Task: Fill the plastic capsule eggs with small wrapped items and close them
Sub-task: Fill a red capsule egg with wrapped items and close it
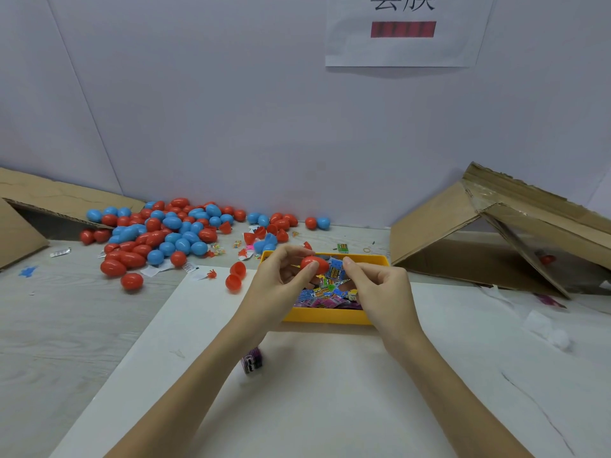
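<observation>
Red plastic capsule egg [314,264] sits pinched in left hand [281,279], thumb and fingers curled round it, held just above far rim of yellow rectangular plastic tray [325,317]. Right hand [377,285] at egg's 3 o'clock, fingers curled, fingertips [347,261] touching a blue wrapped packet [335,267] beside the egg; can't tell if packet is inside egg yet. Tray holds heap of blue, pink & green wrapped packets [325,294]. Open red egg halves [235,276] lie on white sheet [330,391] at tray's 9 o'clock. Big pile of red & blue closed eggs [165,231] at 10 o'clock by wall. Tipped cardboard box [489,233] at 2 o'clock. Purple packet [253,360] under left forearm.
</observation>
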`<control>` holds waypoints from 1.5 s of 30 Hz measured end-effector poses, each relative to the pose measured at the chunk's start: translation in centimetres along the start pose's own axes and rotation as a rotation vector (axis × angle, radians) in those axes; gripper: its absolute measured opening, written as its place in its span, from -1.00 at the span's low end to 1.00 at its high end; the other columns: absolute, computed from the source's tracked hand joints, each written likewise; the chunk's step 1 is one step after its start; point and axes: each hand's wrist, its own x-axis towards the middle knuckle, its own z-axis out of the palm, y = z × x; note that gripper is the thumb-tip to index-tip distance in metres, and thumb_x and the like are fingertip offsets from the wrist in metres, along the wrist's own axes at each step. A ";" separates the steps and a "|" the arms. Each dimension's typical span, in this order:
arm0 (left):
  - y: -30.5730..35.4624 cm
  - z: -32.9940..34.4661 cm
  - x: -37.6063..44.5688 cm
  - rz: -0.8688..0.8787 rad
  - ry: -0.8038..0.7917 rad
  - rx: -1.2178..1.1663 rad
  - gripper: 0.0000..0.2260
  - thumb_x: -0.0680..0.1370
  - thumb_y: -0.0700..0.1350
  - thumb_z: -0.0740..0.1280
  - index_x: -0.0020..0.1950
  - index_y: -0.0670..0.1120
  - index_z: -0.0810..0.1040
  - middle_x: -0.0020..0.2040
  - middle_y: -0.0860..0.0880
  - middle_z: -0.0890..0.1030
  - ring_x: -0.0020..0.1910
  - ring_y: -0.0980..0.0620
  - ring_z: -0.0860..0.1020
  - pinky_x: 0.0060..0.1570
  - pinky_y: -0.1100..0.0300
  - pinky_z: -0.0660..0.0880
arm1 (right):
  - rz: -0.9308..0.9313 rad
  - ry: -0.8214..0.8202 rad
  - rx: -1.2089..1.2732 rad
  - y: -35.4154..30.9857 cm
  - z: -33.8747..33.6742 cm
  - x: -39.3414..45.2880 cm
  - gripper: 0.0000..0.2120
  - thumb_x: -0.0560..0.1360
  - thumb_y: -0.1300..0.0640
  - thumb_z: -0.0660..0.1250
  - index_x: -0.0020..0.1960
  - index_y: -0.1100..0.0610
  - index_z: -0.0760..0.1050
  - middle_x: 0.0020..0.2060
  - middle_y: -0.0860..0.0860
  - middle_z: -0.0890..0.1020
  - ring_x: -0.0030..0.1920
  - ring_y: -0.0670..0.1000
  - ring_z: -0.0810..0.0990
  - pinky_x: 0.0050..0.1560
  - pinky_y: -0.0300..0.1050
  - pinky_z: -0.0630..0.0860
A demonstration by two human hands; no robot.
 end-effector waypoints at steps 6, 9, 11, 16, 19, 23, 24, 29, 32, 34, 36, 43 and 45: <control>0.2 -0.1 -0.3 0.029 -0.028 0.025 -0.76 0.56 -0.11 0.44 0.21 -0.09 0.58 0.05 0.00 0.70 0.02 0.06 0.69 -0.01 0.26 0.62 | -0.006 -0.052 -0.028 -0.1 0.3 -0.3 -0.79 0.60 -0.02 0.40 0.00 0.08 0.76 -0.20 -0.03 0.76 -0.08 0.01 0.74 0.04 0.12 0.68; 0.5 -0.2 -0.3 0.054 -0.032 0.015 -0.73 0.53 -0.14 0.48 0.22 -0.07 0.61 0.05 0.03 0.71 0.05 0.06 0.69 -0.01 0.26 0.62 | 0.000 -0.083 0.041 -0.3 0.3 -0.5 -0.79 0.57 0.01 0.44 0.10 0.09 0.74 -0.09 -0.08 0.77 0.00 -0.05 0.73 0.09 0.06 0.68; 0.5 -0.2 -0.3 0.066 -0.025 0.009 -0.72 0.52 -0.15 0.49 0.22 -0.07 0.62 0.06 0.04 0.72 0.05 0.07 0.70 -0.02 0.27 0.62 | -0.011 -0.075 0.076 -0.3 0.3 -0.5 -0.84 0.54 0.06 0.48 0.09 0.06 0.73 -0.09 -0.10 0.77 -0.03 -0.09 0.74 0.06 -0.01 0.69; 0.5 -0.1 -0.3 0.055 0.001 0.008 -0.66 0.49 -0.12 0.50 0.25 -0.10 0.61 0.07 0.02 0.72 0.04 0.06 0.70 0.00 0.24 0.63 | -0.079 -0.060 0.146 -0.2 0.3 -0.5 -0.85 0.52 0.17 0.51 0.05 -0.03 0.69 -0.08 -0.13 0.76 -0.01 -0.14 0.72 -0.02 -0.27 0.63; 0.5 -0.1 -0.3 0.033 -0.001 -0.024 -0.70 0.51 -0.15 0.50 0.23 -0.13 0.62 0.04 0.00 0.73 0.02 0.02 0.71 0.02 0.19 0.65 | -0.097 -0.040 0.141 -0.3 0.4 -0.5 -0.81 0.52 0.17 0.50 0.12 0.03 0.70 -0.06 -0.13 0.76 0.01 -0.15 0.72 0.02 -0.25 0.65; 0.5 -0.2 -0.2 0.013 0.000 -0.047 -0.72 0.52 -0.14 0.48 0.22 -0.13 0.62 0.02 -0.01 0.73 0.00 0.01 0.72 0.03 0.16 0.65 | -0.102 -0.028 0.152 -0.4 0.5 -0.5 -0.80 0.53 0.19 0.49 0.15 0.05 0.70 -0.05 -0.12 0.76 0.02 -0.13 0.72 0.04 -0.21 0.66; 0.5 -0.1 -0.2 0.006 0.000 -0.058 -0.72 0.52 -0.13 0.47 0.22 -0.13 0.62 0.02 -0.02 0.73 0.00 0.00 0.72 0.04 0.14 0.65 | -0.105 -0.029 0.159 -0.5 0.5 -0.5 -0.80 0.53 0.20 0.49 0.14 0.06 0.70 -0.06 -0.13 0.76 0.02 -0.12 0.73 0.04 -0.20 0.66; 0.5 -0.1 -0.2 -0.019 -0.006 -0.075 -0.72 0.52 -0.12 0.47 0.22 -0.13 0.63 0.03 -0.04 0.73 0.01 -0.02 0.72 0.10 0.03 0.65 | -0.112 -0.037 0.157 -0.4 0.4 -0.4 -0.81 0.54 0.21 0.47 0.15 0.09 0.70 -0.04 -0.09 0.76 0.03 -0.08 0.73 0.06 -0.15 0.67; 0.5 -0.1 -0.1 -0.025 -0.007 -0.093 -0.72 0.51 -0.12 0.48 0.21 -0.13 0.63 0.03 -0.04 0.73 0.01 -0.03 0.72 0.11 0.02 0.65 | -0.095 -0.034 0.187 -0.5 0.3 -0.4 -0.82 0.54 0.22 0.47 0.13 0.06 0.71 -0.05 -0.09 0.76 0.02 -0.08 0.73 0.04 -0.17 0.67; 0.5 -0.1 -0.2 -0.017 -0.014 -0.084 -0.72 0.52 -0.13 0.48 0.21 -0.13 0.63 0.03 -0.04 0.73 0.02 -0.03 0.71 0.11 0.02 0.65 | -0.092 -0.042 0.185 -0.5 0.2 -0.4 -0.82 0.54 0.21 0.47 0.12 0.06 0.71 -0.06 -0.10 0.76 0.01 -0.09 0.73 0.02 -0.20 0.67; 0.4 -0.1 -0.2 -0.012 -0.018 -0.076 -0.73 0.52 -0.13 0.48 0.21 -0.12 0.64 0.03 -0.04 0.73 0.02 -0.02 0.71 0.12 0.01 0.65 | -0.087 -0.054 0.160 -0.5 0.2 -0.4 -0.80 0.54 0.20 0.48 0.15 0.07 0.70 -0.07 -0.11 0.76 0.02 -0.11 0.73 0.02 -0.22 0.66; 0.6 -0.2 -0.2 -0.011 -0.015 -0.084 -0.72 0.52 -0.11 0.48 0.22 -0.11 0.64 0.04 -0.02 0.73 0.04 0.00 0.71 0.12 0.05 0.65 | -0.074 -0.045 0.135 -0.4 0.5 -0.6 -0.77 0.55 0.16 0.46 0.21 0.09 0.68 -0.02 -0.09 0.75 0.03 -0.14 0.72 0.04 -0.20 0.66; 0.6 -0.2 -0.2 -0.001 -0.014 -0.080 -0.72 0.51 -0.11 0.48 0.22 -0.10 0.65 0.04 0.00 0.73 0.04 0.01 0.71 0.10 0.08 0.65 | -0.070 -0.047 0.131 -0.4 0.5 -0.6 -0.77 0.56 0.16 0.46 0.21 0.08 0.68 -0.01 -0.08 0.75 0.04 -0.13 0.72 0.05 -0.19 0.66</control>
